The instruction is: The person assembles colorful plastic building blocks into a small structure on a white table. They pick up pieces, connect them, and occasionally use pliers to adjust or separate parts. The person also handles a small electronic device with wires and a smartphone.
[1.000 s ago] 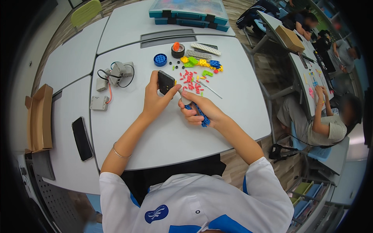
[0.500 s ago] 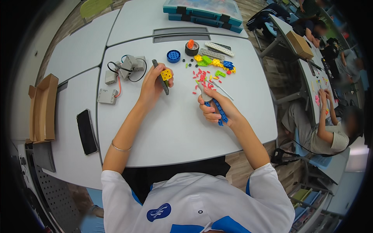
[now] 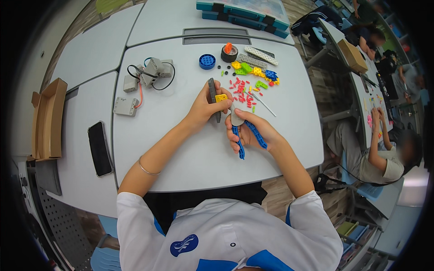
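Observation:
My left hand [image 3: 201, 109] is closed around a dark grey building beam [image 3: 211, 90] with a yellow block [image 3: 220, 97] attached to its side. In my right hand [image 3: 257, 124] are pliers with a grey head [image 3: 236, 119] and two spread blue handles [image 3: 257, 134]. The jaws reach the fingertips of my left hand, close beside the yellow block; what lies between them is too small to make out. Just beyond both hands, small red pegs [image 3: 242, 86] are scattered on the white table [image 3: 181, 167].
Grey cabled modules [image 3: 156, 72] sit at the left, a phone [image 3: 100, 149] and cardboard box [image 3: 50, 119] farther out. A blue wheel [image 3: 207, 62], black tyre [image 3: 229, 53], coloured connectors [image 3: 246, 68] and beams [image 3: 261, 55] lie beyond. Teal cases [image 3: 244, 18] stand at the back; people work at the right.
My left hand has moved right with the beam and block, meeting the pliers. The pliers' handles have spread apart, and their jaws now touch or nearly touch my left fingertips.

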Demonstrator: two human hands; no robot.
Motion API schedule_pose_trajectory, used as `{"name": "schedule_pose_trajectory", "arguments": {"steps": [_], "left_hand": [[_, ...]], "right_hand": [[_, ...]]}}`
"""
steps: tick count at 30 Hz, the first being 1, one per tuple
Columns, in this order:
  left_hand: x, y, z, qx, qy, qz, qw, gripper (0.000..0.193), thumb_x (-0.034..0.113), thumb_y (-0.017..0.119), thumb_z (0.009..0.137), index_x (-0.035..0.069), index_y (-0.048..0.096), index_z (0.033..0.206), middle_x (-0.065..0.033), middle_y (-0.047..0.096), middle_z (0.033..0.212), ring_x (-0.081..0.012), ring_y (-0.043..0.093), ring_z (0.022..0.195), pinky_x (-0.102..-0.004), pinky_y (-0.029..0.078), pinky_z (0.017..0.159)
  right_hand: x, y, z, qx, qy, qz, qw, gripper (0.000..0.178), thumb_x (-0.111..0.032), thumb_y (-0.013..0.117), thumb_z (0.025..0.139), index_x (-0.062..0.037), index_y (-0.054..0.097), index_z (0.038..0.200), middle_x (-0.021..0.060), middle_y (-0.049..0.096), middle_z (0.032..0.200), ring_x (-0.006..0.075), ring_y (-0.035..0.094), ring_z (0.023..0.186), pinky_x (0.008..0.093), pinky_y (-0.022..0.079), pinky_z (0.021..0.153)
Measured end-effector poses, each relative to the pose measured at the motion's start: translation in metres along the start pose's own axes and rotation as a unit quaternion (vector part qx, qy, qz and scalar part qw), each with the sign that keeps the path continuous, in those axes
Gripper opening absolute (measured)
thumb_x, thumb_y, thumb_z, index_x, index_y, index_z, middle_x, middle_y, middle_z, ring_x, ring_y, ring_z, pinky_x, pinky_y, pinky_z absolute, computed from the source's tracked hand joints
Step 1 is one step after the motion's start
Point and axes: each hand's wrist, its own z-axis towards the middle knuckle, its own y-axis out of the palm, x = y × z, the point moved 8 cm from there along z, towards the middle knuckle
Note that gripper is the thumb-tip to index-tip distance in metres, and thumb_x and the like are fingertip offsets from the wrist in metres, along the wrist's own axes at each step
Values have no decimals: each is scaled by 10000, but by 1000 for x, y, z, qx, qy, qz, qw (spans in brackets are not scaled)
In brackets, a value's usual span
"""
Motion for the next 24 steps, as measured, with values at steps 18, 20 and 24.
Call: {"name": "schedule_pose_trajectory", "arguments": {"steps": [18, 20, 24], "left_hand": [[23, 8, 6, 31, 79, 239, 967, 326, 67, 701, 877, 36, 474, 1109, -103, 627, 1139, -115, 621, 926, -282, 498, 858], [26, 4, 4, 69, 84, 214, 971, 399, 118, 728, 877, 25, 511, 1199, -96, 664, 1087, -93, 631, 854, -251, 507, 759], [16, -4, 8, 36, 30, -2, 999, 627, 458, 570, 979, -29, 480, 1364, -109, 678, 1024, -124, 662, 841, -271, 538, 750]], "right_hand": [[-27, -17, -8, 23, -88, 19, 996, 404, -427, 382, 1039, -57, 541, 1002, 91, 558, 729, 240, 621, 631, 369, 544, 631], [-27, -13, -9, 19, -82, -2, 996, 406, -428, 393, 1036, -53, 544, 997, 93, 563, 730, 244, 627, 630, 367, 549, 642], [-16, 0, -7, -14, -41, -40, 998, 416, -436, 420, 1027, -44, 554, 987, 105, 585, 738, 260, 646, 637, 362, 557, 660]]}}
